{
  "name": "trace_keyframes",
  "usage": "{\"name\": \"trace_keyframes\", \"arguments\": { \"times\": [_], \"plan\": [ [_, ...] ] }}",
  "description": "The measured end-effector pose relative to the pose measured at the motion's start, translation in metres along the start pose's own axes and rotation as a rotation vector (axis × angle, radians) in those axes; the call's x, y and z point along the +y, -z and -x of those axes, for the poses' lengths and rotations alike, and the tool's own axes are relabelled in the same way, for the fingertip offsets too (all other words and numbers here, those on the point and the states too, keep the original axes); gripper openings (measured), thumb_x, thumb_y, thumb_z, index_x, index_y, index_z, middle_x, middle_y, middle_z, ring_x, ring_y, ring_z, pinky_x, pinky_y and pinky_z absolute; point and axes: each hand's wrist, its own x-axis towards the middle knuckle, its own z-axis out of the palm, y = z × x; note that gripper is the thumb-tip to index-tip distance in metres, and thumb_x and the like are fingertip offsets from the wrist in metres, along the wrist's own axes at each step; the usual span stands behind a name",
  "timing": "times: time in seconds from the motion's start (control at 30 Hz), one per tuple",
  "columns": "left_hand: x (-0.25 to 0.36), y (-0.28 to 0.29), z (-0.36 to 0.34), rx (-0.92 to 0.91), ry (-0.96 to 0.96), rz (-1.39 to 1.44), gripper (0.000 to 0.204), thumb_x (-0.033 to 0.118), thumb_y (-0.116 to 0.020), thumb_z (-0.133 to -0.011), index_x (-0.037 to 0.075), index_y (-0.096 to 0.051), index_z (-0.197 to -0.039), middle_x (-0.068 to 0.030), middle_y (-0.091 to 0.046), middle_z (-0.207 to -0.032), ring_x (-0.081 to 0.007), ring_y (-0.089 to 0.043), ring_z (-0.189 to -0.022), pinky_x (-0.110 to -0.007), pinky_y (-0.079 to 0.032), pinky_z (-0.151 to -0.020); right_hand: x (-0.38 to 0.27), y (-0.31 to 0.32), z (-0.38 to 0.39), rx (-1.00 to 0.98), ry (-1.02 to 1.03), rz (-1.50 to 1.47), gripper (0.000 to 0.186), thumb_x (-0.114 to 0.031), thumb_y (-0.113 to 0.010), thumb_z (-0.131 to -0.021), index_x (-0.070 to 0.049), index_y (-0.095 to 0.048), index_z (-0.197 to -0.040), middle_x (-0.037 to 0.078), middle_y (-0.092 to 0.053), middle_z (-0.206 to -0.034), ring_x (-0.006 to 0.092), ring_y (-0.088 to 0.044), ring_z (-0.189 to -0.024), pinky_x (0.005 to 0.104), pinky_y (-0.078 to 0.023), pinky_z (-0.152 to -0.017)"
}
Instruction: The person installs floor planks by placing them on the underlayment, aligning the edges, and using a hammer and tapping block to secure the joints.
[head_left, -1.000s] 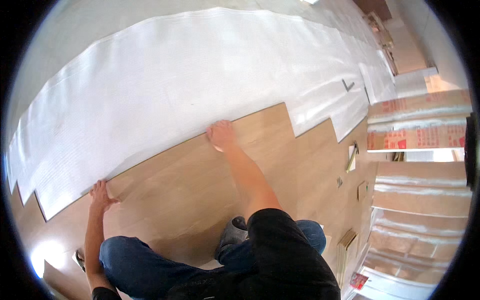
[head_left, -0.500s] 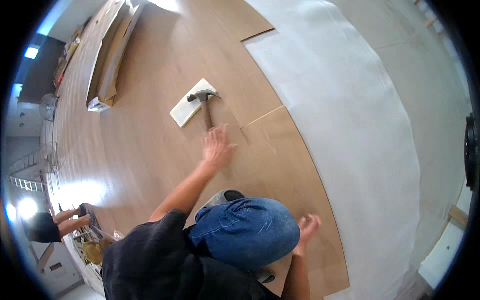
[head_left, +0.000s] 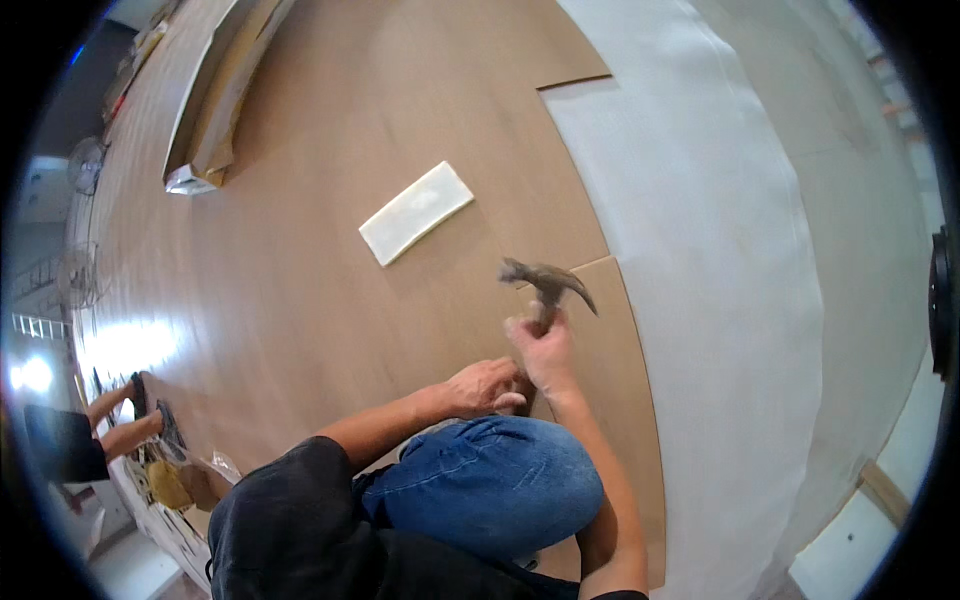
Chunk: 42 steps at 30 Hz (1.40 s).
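Observation:
A claw hammer (head_left: 552, 281) is raised above the wood-look flooring, its metal head uppermost. My right hand (head_left: 545, 355) is closed around its handle just under the head. Lower down, my left hand (head_left: 487, 387) curls at the handle's other end, close to my bent knee, with its fingers partly hidden. Flat on the floor, farther off and to the left of the hammer, lies a white rectangular block (head_left: 416, 214) that neither hand touches. A plank seam runs behind the hammer head.
White underlay sheet (head_left: 700, 250) borders the stepped edge of the laid planks (head_left: 640, 400) on the right. A long open cardboard box (head_left: 215, 110) lies at the far left. Another person's legs (head_left: 125, 425) show at the left, near a yellowish object (head_left: 168, 485) and fans.
The hammer, which lay with its head on the white block, is now lifted and moved right toward me. My left hand has drawn back; my right hand has come up from beside the knee onto the handle.

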Motion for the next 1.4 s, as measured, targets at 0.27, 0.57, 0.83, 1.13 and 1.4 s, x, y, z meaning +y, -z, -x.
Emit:
{"name": "trace_keyframes", "arguments": {
  "times": [0.27, 0.57, 0.83, 1.13, 1.4],
  "plan": [
    [-0.075, 0.213, -0.018, 0.499, 0.938, -0.781, 0.123, 0.067, -0.084, -0.066, 0.001, -0.030, -0.154, -0.0258, -0.032, -0.156, -0.0432, -0.032, -0.144, -0.057, -0.033, -0.115, 0.114, 0.128, 0.120, 0.345, -0.420, 0.293, 0.023, -0.020, -0.066, -0.094, 0.003, -0.061, -0.092, 0.011, -0.064, -0.073, 0.0236, -0.064, -0.065, 0.0418, -0.050, -0.061],
    [-0.052, 0.216, -0.048, 0.093, 0.851, -0.521, 0.086, 0.060, -0.070, -0.084, 0.001, -0.049, -0.143, -0.0245, -0.053, -0.143, -0.0389, -0.057, -0.124, -0.049, -0.049, -0.096, 0.215, 0.142, 0.316, 0.064, -0.678, 0.677, 0.052, -0.037, -0.066, -0.085, 0.002, -0.062, -0.121, 0.033, -0.065, -0.115, 0.0490, -0.062, -0.110, 0.0525, -0.049, -0.096],
    [-0.052, 0.240, -0.051, 0.468, 0.996, -0.856, 0.103, 0.065, -0.075, -0.079, 0.006, -0.035, -0.154, -0.0197, -0.039, -0.157, -0.0394, -0.038, -0.144, -0.056, -0.039, -0.109, 0.270, 0.125, 0.329, -0.051, -0.327, 0.337, 0.055, -0.041, -0.059, -0.093, -0.003, -0.060, -0.133, 0.027, -0.064, -0.127, 0.0436, -0.059, -0.123, 0.0490, -0.049, -0.101],
    [-0.064, 0.182, -0.108, 0.453, 0.733, -0.496, 0.108, 0.056, -0.083, -0.071, -0.009, -0.040, -0.146, -0.0278, -0.051, -0.141, -0.0423, -0.041, -0.137, -0.049, -0.039, -0.114, 0.192, 0.149, 0.318, -0.156, -0.712, 0.782, 0.045, -0.039, -0.062, -0.093, -0.004, -0.059, -0.121, 0.028, -0.068, -0.107, 0.0473, -0.064, -0.103, 0.0544, -0.052, -0.089],
    [0.110, -0.070, -0.268, -0.262, -0.310, -0.833, 0.109, 0.035, -0.094, -0.063, 0.014, -0.037, -0.154, -0.0120, -0.041, -0.152, -0.0331, -0.034, -0.144, -0.052, -0.033, -0.116, 0.200, 0.150, 0.362, 0.049, -0.722, 0.848, 0.044, -0.040, -0.067, -0.090, -0.008, -0.056, -0.118, 0.025, -0.071, -0.090, 0.0433, -0.070, -0.088, 0.0528, -0.056, -0.076]
  ]
}}
